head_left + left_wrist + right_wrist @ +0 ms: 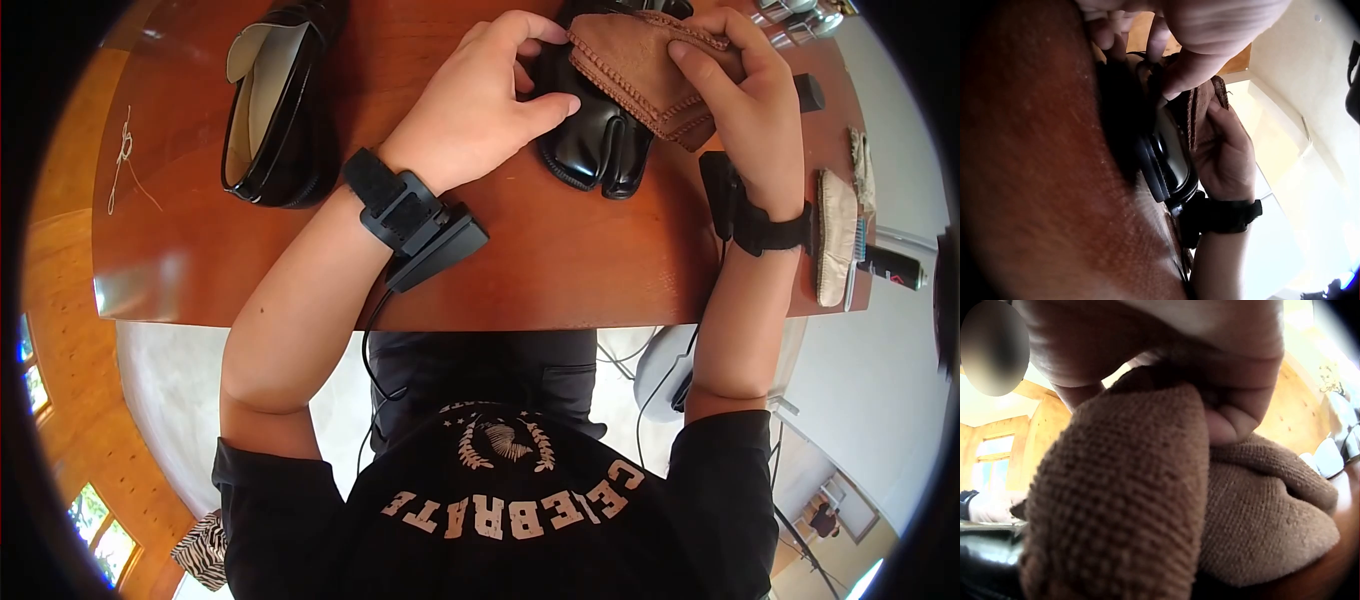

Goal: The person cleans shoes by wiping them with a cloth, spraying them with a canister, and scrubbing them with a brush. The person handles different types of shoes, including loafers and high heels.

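A brown cloth (640, 62) with thick stitched edges is pinched in my right hand (750, 100), thumb on its near face. Its ribbed, towel-like side (1116, 487) hangs folded in the right wrist view. Beneath the cloth lies a glossy black shoe (585, 150), partly covered by it. My left hand (480, 105) holds this shoe from the left, thumb over its top and fingers curled along the side. In the left wrist view the thumb tip lies at the shoe's upper (1172, 159), close to the cloth. A second black shoe (300, 130) with a pale lining stands to the left.
At the table's right lie a pale pad (836, 240), a blue-bristled brush (857, 255) and a black spray can (893, 267). Shiny metal items (805, 18) stand at the back right. A thin string (124, 155) lies at the far left. Cables hang from both wrists.
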Demonstrator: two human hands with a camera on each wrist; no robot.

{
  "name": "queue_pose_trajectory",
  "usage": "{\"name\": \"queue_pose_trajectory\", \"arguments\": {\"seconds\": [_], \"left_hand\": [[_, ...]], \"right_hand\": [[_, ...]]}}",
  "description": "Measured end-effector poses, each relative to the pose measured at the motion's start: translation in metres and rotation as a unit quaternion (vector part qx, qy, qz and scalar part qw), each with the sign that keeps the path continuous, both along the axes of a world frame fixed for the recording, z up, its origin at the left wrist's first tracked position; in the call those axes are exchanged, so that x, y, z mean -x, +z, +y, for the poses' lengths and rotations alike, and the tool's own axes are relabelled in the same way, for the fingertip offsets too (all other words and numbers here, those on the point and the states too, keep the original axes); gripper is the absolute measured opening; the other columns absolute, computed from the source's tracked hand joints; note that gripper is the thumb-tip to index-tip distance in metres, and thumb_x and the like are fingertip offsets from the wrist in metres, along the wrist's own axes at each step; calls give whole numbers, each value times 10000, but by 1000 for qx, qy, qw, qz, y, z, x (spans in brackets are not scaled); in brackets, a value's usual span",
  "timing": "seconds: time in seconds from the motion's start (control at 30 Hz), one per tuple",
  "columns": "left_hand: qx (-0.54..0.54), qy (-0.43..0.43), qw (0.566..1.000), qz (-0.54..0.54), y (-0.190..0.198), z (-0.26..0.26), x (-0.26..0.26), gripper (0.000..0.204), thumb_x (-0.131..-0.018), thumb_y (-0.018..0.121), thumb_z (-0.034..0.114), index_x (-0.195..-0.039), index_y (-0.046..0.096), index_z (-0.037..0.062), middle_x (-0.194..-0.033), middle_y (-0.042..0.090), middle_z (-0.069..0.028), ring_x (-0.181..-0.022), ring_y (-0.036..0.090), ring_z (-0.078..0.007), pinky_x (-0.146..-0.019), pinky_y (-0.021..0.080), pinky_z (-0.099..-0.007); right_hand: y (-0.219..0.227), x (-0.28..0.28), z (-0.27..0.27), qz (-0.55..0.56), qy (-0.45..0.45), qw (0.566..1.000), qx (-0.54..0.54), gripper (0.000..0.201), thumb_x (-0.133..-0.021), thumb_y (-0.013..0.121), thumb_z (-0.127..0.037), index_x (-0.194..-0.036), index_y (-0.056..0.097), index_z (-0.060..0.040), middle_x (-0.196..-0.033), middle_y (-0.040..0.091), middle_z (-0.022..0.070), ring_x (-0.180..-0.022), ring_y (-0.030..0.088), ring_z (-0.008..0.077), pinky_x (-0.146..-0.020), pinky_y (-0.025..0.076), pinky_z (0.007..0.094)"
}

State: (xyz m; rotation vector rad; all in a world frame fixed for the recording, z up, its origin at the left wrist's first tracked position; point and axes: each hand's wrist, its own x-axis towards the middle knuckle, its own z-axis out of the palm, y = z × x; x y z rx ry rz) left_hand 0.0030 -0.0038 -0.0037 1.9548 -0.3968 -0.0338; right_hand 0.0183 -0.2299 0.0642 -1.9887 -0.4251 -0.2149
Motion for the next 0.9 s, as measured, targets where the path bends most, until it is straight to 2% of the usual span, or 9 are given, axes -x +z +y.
{"name": "queue_pose_trajectory", "arguments": {"seconds": [0.07,0.17,0.27,0.37,0.47,0.57,0.67,0.77,0.9], "left_hand": [[2,2,1000,3,0,0,0,524,-884,769,131,-1340,530,30,-1218,592,-120,-829,575,-96,-723,500,-245],[-27,16,999,-28,-1,-4,1,524,-886,767,128,-1342,528,30,-1218,591,-121,-830,576,-95,-721,503,-246],[-20,17,999,-24,1,-5,2,521,-888,764,124,-1342,527,31,-1216,589,-120,-830,574,-94,-719,504,-244],[-24,14,999,-31,-1,-2,0,519,-888,763,123,-1341,528,34,-1216,588,-116,-829,570,-94,-718,504,-242],[-21,16,999,-30,0,-1,1,518,-887,763,123,-1341,528,35,-1217,587,-113,-837,566,-97,-724,505,-244],[-26,15,999,-32,-1,-1,1,521,-887,764,129,-1342,527,35,-1218,588,-112,-851,567,-99,-735,507,-250],[-22,16,999,-24,2,-2,1,521,-888,764,136,-1343,528,37,-1219,588,-113,-855,568,-101,-740,507,-251],[-18,14,999,-28,0,-2,1,522,-890,763,140,-1344,528,39,-1216,588,-111,-852,568,-101,-735,505,-248],[-21,13,999,-27,2,-2,1,516,-888,763,138,-1342,537,45,-1207,587,-106,-849,568,-99,-737,503,-250]], "right_hand": [[-11,-4,-2,-80,5,996,34,111,-871,662,51,-943,595,-1,-931,489,2,-819,517,79,-721,432,224],[1,0,-3,19,28,999,-19,126,-866,670,46,-958,596,1,-935,500,6,-818,520,83,-725,435,224],[-16,-16,-26,13,1,998,63,199,-941,697,-107,-1111,642,-20,-988,663,-5,-923,594,65,-816,475,227],[-16,-13,-20,-31,0,997,75,219,-930,718,-104,-1129,663,-33,-992,698,-1,-918,620,64,-804,489,223],[-16,-15,-20,-36,-4,995,89,229,-929,718,-109,-1137,661,-31,-998,694,3,-926,617,63,-813,488,225],[-18,-17,-25,4,-13,998,63,246,-920,731,-111,-1140,658,-31,-1005,693,9,-932,620,70,-824,490,228],[-15,-9,-6,-6,14,999,-30,177,-836,699,37,-977,599,1,-951,516,37,-857,535,125,-769,451,252],[-2,-1,-2,-152,-29,968,195,259,-797,733,32,-1013,595,-2,-970,524,79,-917,547,179,-826,462,286],[1,3,1,-129,-32,971,200,336,-773,755,31,-1057,578,-8,-989,526,103,-953,549,213,-858,465,305]]}}
